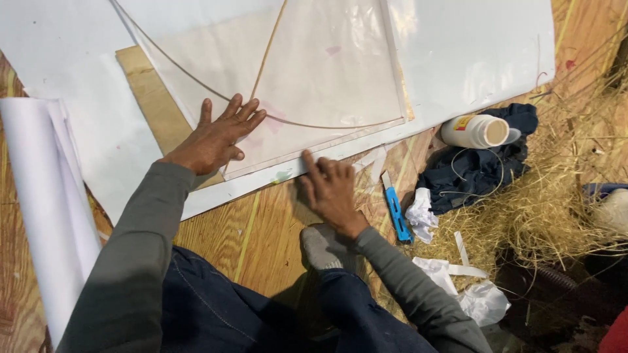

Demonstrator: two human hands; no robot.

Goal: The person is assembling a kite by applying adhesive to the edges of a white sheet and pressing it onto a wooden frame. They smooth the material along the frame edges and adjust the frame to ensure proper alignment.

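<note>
Here the left hand (216,134) is lying flat, fingers spread, on the translucent kite paper (314,78) near its lower edge; the right hand (330,186), fingers together, is pressing that folded edge. A blue cutter (396,212) is lying just beside it, on bare floor (261,229).

Craft workshop floor, plywood boards (261,229), straw (556,202), glue bottle (474,131), paper sheets (471,52)
</note>
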